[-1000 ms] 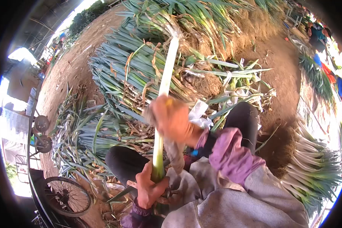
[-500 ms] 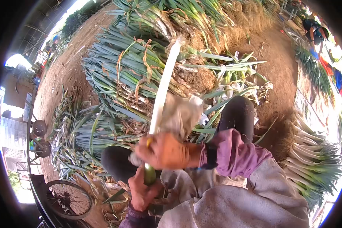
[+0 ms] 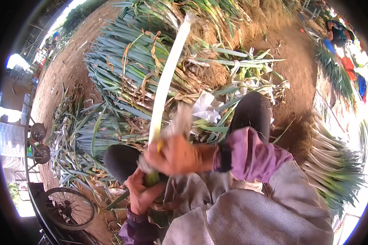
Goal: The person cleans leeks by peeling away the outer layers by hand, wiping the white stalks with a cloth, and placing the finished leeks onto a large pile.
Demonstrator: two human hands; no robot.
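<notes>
A long leek (image 3: 167,77) stands slanted in front of me, its white shaft up and its root end at the top. My left hand (image 3: 141,192) is closed round its green part, low by my lap. Just above, my right hand (image 3: 173,155) is wrapped round the shaft with a greyish cloth (image 3: 180,120) in its grip; motion blurs the cloth's loose end. A yellow band shows on one right-hand finger. Behind the shaft lies a heap of untrimmed leeks (image 3: 122,61) with dry leaves and roots.
More leeks (image 3: 98,134) lie to the left of my knees. White-stemmed leeks (image 3: 335,163) are stacked at right. A white scrap (image 3: 206,107) rests among leaf trimmings. A spoked wheel (image 3: 71,208) stands at lower left. Another person (image 3: 337,32) is at the far upper right.
Both hands and the leek appear slightly further left, partly as the view shifts. The right hand stays on the shaft, and the cloth's loose end has swung left and narrowed, exposing the white scrap.
</notes>
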